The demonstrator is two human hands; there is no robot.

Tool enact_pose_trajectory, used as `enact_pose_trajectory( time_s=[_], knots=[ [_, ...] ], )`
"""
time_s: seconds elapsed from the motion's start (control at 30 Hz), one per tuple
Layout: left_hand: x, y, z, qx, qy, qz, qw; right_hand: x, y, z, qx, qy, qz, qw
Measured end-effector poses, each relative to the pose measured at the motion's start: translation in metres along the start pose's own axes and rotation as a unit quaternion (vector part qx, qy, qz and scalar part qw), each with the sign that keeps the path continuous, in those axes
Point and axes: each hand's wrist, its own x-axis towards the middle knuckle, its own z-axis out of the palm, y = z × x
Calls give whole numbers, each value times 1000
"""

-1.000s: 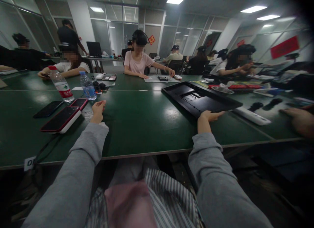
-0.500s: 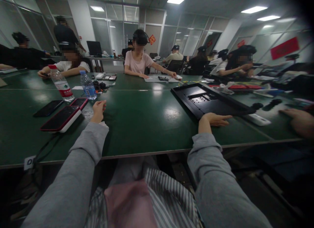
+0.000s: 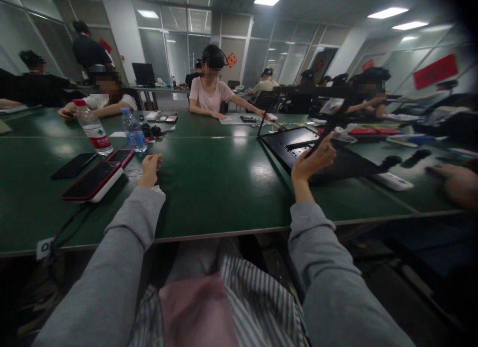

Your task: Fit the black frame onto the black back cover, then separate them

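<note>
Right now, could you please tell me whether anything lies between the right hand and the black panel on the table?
Nothing visible does. The right hand is raised at the near edge of the black panel, with its fingers against what looks like a lifted part of it. Blur hides the exact grip.

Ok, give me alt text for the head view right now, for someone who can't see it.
The right hand holds what looks like a thin black frame tilted up from a black panel on the green table. The left hand rests curled beside red-cased phones and two water bottles.
</note>
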Motion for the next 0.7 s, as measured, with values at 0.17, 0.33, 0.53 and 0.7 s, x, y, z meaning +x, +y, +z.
enact_pose_trajectory(
  time_s=[0.17, 0.33, 0.53, 0.7],
  knots=[
    [2, 0, 1, -2, 1, -7, 1000, -4, -16, 5, 62, -21, -104, 992],
    [4, -1, 5, 29, 8, 33, 999, -7, -21, 8, 143, -65, -110, 981],
    [-7, 1, 11, 72, 0, 115, 991, -16, -29, 14, 163, -223, -77, 958],
    [-23, 9, 11, 107, -75, 67, 989, -22, -24, 25, 161, -264, -59, 949]
  ],
)
